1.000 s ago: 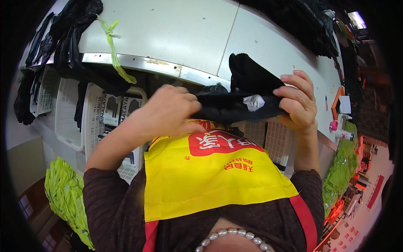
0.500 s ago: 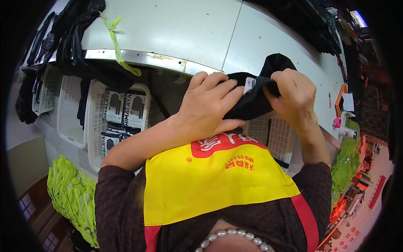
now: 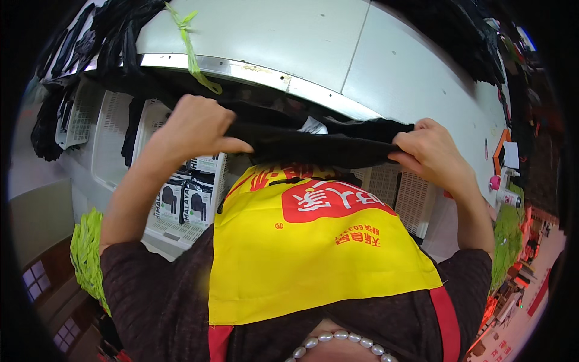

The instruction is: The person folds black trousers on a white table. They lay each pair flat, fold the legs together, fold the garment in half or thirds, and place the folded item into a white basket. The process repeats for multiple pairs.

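One black cloth [image 3: 325,148] is held stretched from side to side, just before the near edge of the desk [image 3: 271,36] and above the upper part of a yellow apron [image 3: 325,259]. Its left end is gripped by the left hand [image 3: 202,127], with the fingers curled over and the thumb pointed inward; its right end is pinched between the thumb and bent fingers of the right hand [image 3: 431,148]. Between the two layers of the cloth, a small white label [image 3: 313,125] is exposed.

The desk is bordered by a metal strip [image 3: 223,65], over which a knotted lime-green band [image 3: 192,48] is hung. Dark fabric [image 3: 114,36] is heaped at the desk's left end, and more black fabric [image 3: 449,39] is laid along its far right side. Below the left forearm, printed packets [image 3: 198,202] showing dark garments are contained in a white basket [image 3: 172,228]. A second, perforated basket [image 3: 416,196] is seen below the right hand. Bright green material [image 3: 87,259] is bunched at lower left, partly covered by the left sleeve.
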Tool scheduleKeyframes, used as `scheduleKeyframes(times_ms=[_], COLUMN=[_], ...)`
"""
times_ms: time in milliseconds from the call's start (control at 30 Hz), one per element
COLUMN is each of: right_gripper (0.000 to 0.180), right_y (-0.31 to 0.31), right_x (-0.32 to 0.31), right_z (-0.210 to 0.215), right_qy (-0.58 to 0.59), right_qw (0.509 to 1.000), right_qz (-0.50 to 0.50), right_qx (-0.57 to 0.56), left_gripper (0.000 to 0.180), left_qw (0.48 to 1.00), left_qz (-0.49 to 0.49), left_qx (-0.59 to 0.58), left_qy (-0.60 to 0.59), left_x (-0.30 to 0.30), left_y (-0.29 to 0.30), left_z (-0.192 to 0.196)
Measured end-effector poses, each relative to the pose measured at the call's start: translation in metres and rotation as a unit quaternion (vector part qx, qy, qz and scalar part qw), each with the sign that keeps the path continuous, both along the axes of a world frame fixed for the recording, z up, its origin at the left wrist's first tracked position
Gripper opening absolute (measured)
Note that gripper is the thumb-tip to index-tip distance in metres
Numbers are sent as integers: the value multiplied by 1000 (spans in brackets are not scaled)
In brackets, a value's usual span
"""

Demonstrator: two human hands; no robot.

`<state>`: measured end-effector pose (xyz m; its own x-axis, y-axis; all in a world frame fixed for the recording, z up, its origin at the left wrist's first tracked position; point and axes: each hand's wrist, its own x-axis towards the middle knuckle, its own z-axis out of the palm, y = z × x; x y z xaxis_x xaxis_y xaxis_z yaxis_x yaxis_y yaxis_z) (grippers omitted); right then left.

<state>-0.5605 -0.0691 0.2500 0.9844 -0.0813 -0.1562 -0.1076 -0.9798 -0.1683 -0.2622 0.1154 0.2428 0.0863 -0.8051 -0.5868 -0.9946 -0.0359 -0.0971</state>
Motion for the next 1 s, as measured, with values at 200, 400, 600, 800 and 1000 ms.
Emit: scheduleKeyframes(times_ms=[200, 400, 600, 800, 1000], right_gripper=[26, 24, 14, 14, 74], right_y=[42, -5, -19, -38, -28], right_x=[11, 25, 26, 37, 63], right_z=[78, 49, 81, 81, 99], right_qy=[-155, -162, -231, -242, -356], right_qw=[983, 969, 969, 952, 875], right_qz=[1, 11, -83, -130, -194], right_qx=[-98, -186, 16, 132, 263], left_gripper=[32, 22, 27, 50, 34], left_qw=[859, 835, 810, 848, 855], left_qz=[-103, -151, -78, 11, -37], left_qx=[-498, -524, -581, -525, -506], left_qy=[-60, -75, 1, -65, -110], left_x=[39, 70, 94, 103, 128], left_y=[49, 57, 60, 63, 64], left_z=[19, 25, 47, 66, 96])
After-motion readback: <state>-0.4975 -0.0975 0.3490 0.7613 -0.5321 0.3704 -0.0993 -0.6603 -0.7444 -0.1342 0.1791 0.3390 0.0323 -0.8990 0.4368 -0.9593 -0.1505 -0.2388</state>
